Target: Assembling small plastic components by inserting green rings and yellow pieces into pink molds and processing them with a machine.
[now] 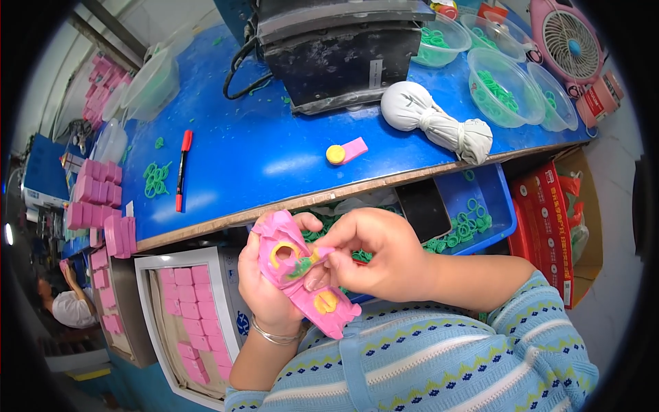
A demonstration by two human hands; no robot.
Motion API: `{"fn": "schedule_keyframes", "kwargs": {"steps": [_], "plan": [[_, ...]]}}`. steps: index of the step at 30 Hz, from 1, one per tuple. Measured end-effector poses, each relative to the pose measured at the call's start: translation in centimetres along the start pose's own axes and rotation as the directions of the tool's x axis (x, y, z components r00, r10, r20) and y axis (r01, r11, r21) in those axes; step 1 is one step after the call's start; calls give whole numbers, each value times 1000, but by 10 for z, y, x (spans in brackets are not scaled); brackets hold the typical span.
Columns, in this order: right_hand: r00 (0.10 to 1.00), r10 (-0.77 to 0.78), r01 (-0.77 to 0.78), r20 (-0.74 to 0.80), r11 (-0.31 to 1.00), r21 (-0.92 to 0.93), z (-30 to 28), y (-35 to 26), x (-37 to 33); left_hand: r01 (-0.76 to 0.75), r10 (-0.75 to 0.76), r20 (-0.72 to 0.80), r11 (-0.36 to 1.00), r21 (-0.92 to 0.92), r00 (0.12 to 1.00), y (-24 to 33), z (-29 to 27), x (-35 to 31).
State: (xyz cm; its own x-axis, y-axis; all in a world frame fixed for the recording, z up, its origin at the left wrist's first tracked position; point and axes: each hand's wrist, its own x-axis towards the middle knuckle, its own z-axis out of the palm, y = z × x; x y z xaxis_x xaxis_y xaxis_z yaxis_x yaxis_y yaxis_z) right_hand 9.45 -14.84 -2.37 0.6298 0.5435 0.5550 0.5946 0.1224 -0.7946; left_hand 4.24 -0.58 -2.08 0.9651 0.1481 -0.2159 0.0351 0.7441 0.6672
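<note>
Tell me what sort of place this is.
Likely a small workshop for hand assembly: there's the crumpled pink piece being worked, a box of pink blocks, and clear tubs of green rings.

Matt pink piece (302, 294), glossy blue tabletop (250, 141)

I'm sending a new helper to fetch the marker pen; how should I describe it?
On the blue table, look left of the big black box. Just right of a small heap of green loops lies the slim marker pen. Unlike those loops, it is straight, black and red at both ends.
</note>
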Motion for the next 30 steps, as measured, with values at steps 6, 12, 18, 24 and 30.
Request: {"fn": "schedule_keyframes", "kwargs": {"steps": [6,12,18,24,30], "plan": [[615,673,-618,411,87,781,5,12,-7,76,-63,176,995,-69,982,3,-5,2],[940,341,-332,-12,921,202,1,4,-6,2,7,252,999,-34,968,-1,-18,1],[995,-104,102,-6,985,-139,-1,-5,4,-321,289,143,884,339,947,-8,-3,-6],[923,-385,369,19,867,-336,10,-3,-5,-440,388,208,762,475,898,-16,-8,-5],[1000,-13,16,25,986,-165,2,-10,-4,-572,517,337,404,714,787,-14,-24,1]]}}
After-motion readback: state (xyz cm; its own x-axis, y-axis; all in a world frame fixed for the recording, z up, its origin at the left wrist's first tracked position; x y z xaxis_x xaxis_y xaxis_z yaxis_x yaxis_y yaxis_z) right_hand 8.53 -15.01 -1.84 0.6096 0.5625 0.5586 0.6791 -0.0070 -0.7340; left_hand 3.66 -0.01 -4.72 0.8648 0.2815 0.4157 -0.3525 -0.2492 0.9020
